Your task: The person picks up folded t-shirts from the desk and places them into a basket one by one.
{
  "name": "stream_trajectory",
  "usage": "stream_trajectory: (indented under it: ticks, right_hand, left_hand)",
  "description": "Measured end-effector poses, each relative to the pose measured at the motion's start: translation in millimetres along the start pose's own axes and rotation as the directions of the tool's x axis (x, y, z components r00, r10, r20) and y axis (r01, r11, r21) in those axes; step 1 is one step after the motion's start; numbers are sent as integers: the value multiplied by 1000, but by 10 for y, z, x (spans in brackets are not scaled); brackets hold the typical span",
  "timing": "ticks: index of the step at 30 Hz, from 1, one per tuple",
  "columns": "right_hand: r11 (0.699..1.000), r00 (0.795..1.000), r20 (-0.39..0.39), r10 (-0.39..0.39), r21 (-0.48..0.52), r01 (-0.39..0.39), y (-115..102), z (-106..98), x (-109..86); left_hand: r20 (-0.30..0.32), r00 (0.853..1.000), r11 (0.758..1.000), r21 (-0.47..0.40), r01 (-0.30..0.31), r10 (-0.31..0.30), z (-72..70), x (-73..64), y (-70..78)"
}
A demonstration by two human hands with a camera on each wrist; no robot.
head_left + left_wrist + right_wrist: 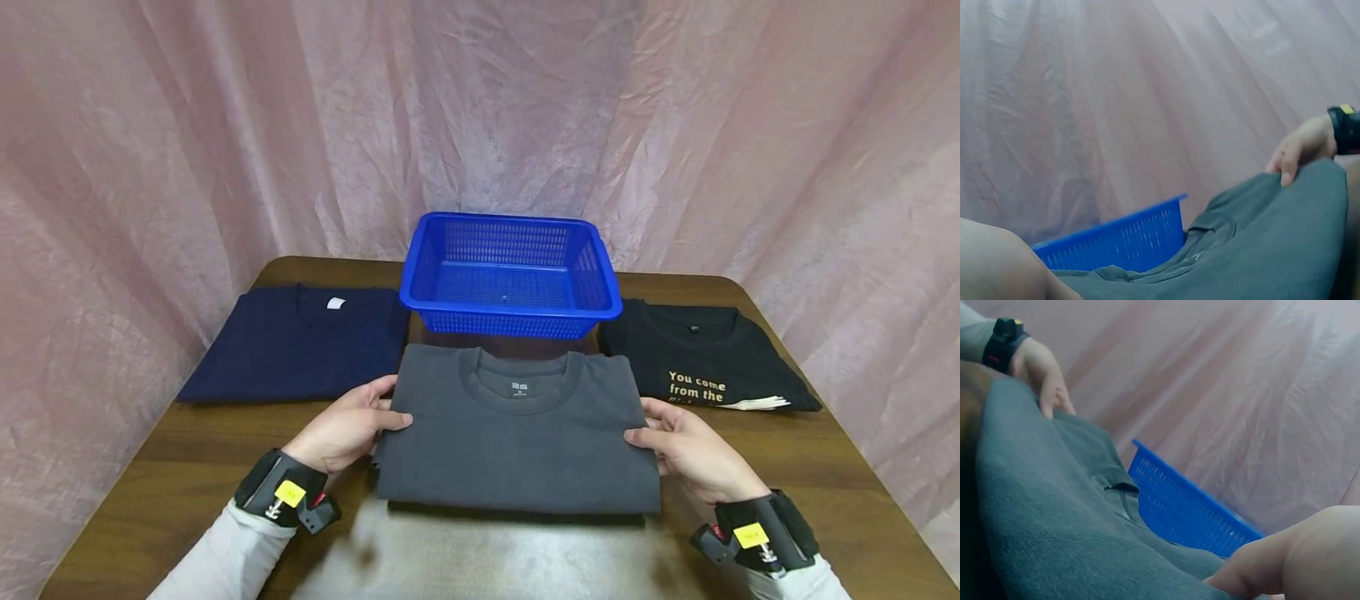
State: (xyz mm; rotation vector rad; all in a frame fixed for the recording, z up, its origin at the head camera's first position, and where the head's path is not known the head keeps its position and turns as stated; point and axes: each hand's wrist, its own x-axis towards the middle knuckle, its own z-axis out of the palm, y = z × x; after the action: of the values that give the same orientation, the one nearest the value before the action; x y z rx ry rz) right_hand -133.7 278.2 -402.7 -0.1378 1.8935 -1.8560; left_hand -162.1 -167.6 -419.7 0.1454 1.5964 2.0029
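A folded dark grey T-shirt [517, 454] is in the middle of the head view, its collar toward the far side and a shadow under its near edge. My left hand [348, 429] pinches its left side, thumb on top and fingers underneath. On the opposite side my right hand [690, 446] grips the shirt the same way. Both wrist views show the cloth [1260, 250] stretched between the two hands, sagging toward the collar. Just beyond the shirt stands a blue plastic basket [510, 325] with nothing inside.
To the left lies a folded navy T-shirt [315, 358] with a white label. A folded black T-shirt [697, 354] with printed lettering lies at the right. Everything is on a brown wooden table [135, 500], with a pink curtain [300, 125] behind it.
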Motion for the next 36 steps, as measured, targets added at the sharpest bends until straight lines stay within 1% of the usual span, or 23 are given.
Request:
stream_trajectory:
  ticks: [2,4,6,10,14,17,19,21,25,28,31,34,36]
  right_hand:
    - [1000,1000,3,-29,-7,29,-56,-6,-28]
    - [998,998,-2,-58,-21,58,-117,-9,-57]
    - [996,996,10,-87,-20,87,-180,-12,-83]
    - [994,994,2,-108,-24,108,-326,-21,-131]
    - [994,994,9,-112,5,112,-469,-45,-139]
    - [992,992,22,-123,27,123,-562,-63,-118]
    - [990,990,31,-135,45,134,-615,-75,-95]
    - [989,990,23,-140,44,139,-661,-92,-66]
    - [986,988,13,-153,74,152,-748,-130,30]
    - [978,987,10,-159,141,156,-817,-155,134]
    - [954,987,3,-163,257,156,-886,-180,262]
    - [915,986,-33,-161,369,162,-954,-199,409]
    - [892,985,-35,-169,419,168,-995,-215,508]
  left_hand:
    - [-2,1000,1000,-15,-8,8,14,-39,68]
    - [7,1000,999,-25,-22,22,32,-81,153]
    - [25,999,998,-44,-42,43,48,-119,236]
    - [47,996,996,-65,-67,71,74,-174,399]
    - [65,994,993,-80,-86,91,90,-182,537]
    - [83,990,991,-79,-106,112,94,-157,631]
    - [91,988,991,-67,-119,125,94,-131,693]
    - [99,986,989,-59,-132,137,90,-95,755]
    - [97,983,987,-54,-153,158,63,-1,872]
    - [81,981,983,-65,-170,175,37,89,947]
    - [55,980,979,-92,-184,189,7,202,1019]
    - [28,979,974,-116,-196,200,-26,328,1096]
    - [17,977,970,-127,-208,211,-52,410,1149]
